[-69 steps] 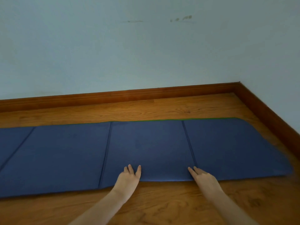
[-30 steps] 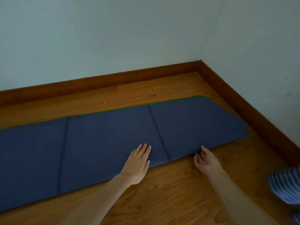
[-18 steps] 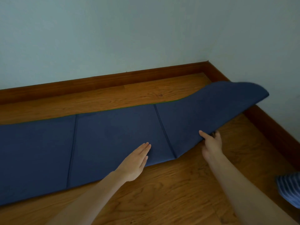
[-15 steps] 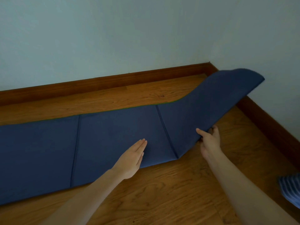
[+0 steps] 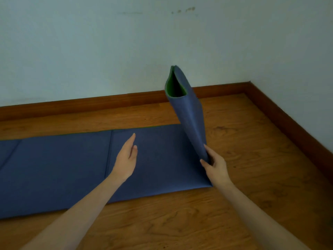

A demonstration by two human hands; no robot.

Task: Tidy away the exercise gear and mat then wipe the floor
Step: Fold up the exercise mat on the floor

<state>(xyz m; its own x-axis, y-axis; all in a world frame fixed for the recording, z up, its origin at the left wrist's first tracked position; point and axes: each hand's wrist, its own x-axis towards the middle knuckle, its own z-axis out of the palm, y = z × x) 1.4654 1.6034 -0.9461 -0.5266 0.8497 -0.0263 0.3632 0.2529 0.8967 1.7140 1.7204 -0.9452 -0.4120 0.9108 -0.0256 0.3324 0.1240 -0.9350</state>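
Where flat a moment ago, now stands upright: end panel of folding exercise mat (image 5: 189, 112), pinched by right hand (image 5: 215, 166); left hand (image 5: 126, 159) open, hovering. Folding begun.

Setting: a room in a home, seen at its corner. Evidence: a wood-grain plank floor (image 5: 234, 204) fills the lower half of the view. A dark wooden skirting board (image 5: 90, 107) runs along the base of the walls and turns the corner at 2 o'clock. Plain pale painted walls (image 5: 90, 51) carry small scuff marks at 12 o'clock. A blue folding exercise mat (image 5: 63, 168) lies on the floor.
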